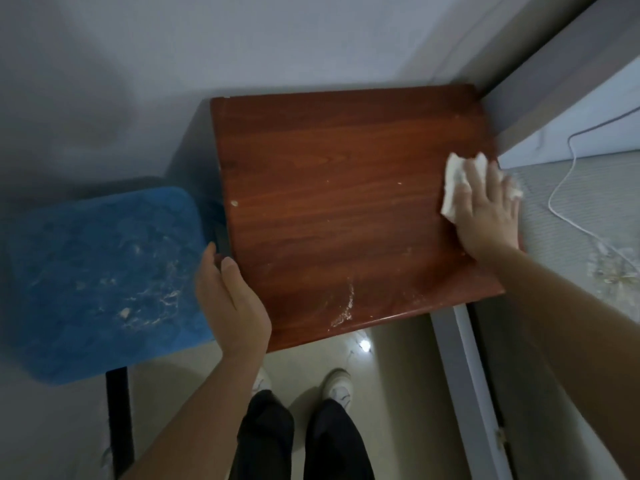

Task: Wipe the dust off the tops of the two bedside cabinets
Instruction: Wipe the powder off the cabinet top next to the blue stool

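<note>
A reddish-brown wooden bedside cabinet top (pixel 329 209) fills the middle of the view, set against a white wall. Pale dust streaks (pixel 344 306) lie near its front edge, and small specks dot the surface. My right hand (pixel 485 213) lies flat, fingers spread, pressing a crumpled white tissue (pixel 453 181) onto the top's right edge. My left hand (pixel 228 299) rests on the cabinet's front left corner, thumb on top and fingers down the side edge.
A blue padded stool (pixel 100 282) with dusty marks stands close to the cabinet's left side. A bed (pixel 585 216) with a white cable (pixel 568 181) on it borders the right. My feet in white shoes (pixel 337 388) stand on the pale floor below.
</note>
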Available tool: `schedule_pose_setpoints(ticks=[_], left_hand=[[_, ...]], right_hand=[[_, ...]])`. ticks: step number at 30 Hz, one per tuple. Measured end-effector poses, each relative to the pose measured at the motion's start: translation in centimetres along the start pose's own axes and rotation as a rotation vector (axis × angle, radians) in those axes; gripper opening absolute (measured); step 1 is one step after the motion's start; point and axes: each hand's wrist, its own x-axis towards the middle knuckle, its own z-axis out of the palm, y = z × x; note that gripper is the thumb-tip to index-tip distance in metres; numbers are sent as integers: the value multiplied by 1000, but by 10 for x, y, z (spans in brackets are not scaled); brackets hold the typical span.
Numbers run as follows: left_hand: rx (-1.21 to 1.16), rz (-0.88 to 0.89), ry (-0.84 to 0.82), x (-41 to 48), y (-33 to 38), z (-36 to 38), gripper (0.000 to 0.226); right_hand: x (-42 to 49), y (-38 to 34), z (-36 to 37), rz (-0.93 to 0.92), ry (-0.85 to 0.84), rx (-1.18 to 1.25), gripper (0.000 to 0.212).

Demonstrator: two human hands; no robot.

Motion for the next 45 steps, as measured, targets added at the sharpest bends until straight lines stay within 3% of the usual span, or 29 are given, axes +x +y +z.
schedule_pose_setpoints(ticks=[2, 4, 7, 10, 12, 14, 16, 20, 23, 26, 29, 34, 39, 45], left_hand=[[49, 23, -27, 0, 3, -1, 52], [75, 54, -59, 0, 6, -2, 51], [37, 48, -69, 2, 7, -2, 55], [-110, -139, -25, 5, 6, -4, 50], [-224, -268, -35, 8, 9, -9, 49], [-223, -262, -88, 8, 15, -16, 45], [-127, -167, -192, 3, 23, -17, 42], [136, -57, -306, -8, 22, -11, 55], [185, -5, -294, -11, 19, -11, 57], [238, -19, -346, -9, 19, -12, 58], [286, -9, -392, -3, 17, -14, 62], [360, -28, -384, 7, 11, -10, 65], [401, -16, -382, 12, 8, -8, 85], [433, -51, -410, 13, 12, -10, 94]], right_hand=[[-23, 7, 9, 195, 51, 49, 50], [-40, -12, 27, 229, 79, 0, 51], [-79, -81, 50, -195, 82, -98, 55], [-135, -140, 66, -633, -38, -72, 49], [-164, -145, 66, -846, -140, -30, 48], [-178, -115, 68, -949, -111, -39, 47], [-176, -62, 72, -772, -24, -67, 51], [-149, 50, 49, -131, 66, -85, 50], [-137, 94, 23, 240, 63, 166, 54], [-137, 102, 7, 406, 176, 385, 48], [-128, 80, -2, 256, 252, 436, 47], [-87, 53, 12, -83, -23, 180, 43], [-39, 59, -6, 108, 42, 292, 44], [-52, -37, -40, -112, -68, 1059, 44]])
